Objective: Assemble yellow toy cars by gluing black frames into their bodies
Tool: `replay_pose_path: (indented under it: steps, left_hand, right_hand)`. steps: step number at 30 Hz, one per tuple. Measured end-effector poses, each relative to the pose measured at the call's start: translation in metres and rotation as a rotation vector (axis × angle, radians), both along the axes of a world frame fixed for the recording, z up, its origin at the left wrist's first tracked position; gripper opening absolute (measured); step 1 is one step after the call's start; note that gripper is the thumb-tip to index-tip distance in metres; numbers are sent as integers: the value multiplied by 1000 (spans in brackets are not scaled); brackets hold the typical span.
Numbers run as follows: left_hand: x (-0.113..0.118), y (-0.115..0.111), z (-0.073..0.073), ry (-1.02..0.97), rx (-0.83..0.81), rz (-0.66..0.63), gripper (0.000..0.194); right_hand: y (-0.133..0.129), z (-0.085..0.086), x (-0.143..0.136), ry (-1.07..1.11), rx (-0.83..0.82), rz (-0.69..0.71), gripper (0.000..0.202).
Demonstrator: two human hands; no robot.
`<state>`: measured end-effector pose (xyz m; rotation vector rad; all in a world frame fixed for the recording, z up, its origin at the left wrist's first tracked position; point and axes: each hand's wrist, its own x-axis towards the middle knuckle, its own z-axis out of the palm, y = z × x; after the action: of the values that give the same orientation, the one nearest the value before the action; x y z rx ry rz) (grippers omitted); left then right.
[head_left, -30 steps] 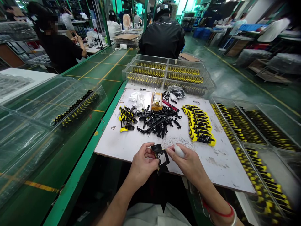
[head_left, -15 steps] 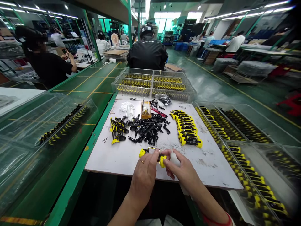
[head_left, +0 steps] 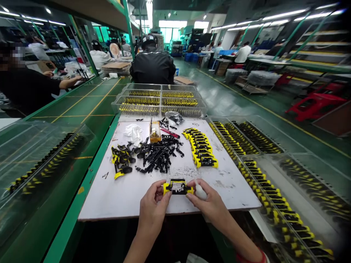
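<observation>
Your left hand [head_left: 153,204] and right hand [head_left: 212,204] are pinching the black-and-yellow part [head_left: 178,187] at opposite ends over the table's [head_left: 123,197] near side, your right grip also cradling a white bottle [head_left: 201,192]; supporting both ends evenly and angling the bottle clear appears advisable.

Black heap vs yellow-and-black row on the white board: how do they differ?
- Order: the heap is a tangle, pieces at odd angles; the row has its parts side by side in a gentle curve.
- Colour: the heap looks all black; the row's parts have yellow ends around black middles.
- Place: the heap is near mid-board, the row to its right.

Shared: both lie on the white board.
</observation>
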<state>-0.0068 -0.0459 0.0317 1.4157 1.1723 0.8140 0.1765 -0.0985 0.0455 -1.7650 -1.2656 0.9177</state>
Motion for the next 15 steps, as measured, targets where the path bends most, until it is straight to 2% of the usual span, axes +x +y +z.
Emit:
replay_pose_path:
  steps: [4, 8, 12, 15]
  left_hand:
    - [19, -4, -6, 60, 54, -17, 29]
    - [37, -10, -15, 137, 146, 12, 26]
    - [56, -16, -23, 117, 189, 76, 25]
    - [71, -14, -25, 101, 158, 24, 23]
  right_hand:
    - [-7, -5, 10, -60, 47, -81, 14]
    - [-12, -6, 19, -67, 9, -146, 12]
    - [-15, -12, 30, -88, -27, -178, 11]
    - [-14, -19, 46, -120, -14, -189, 16]
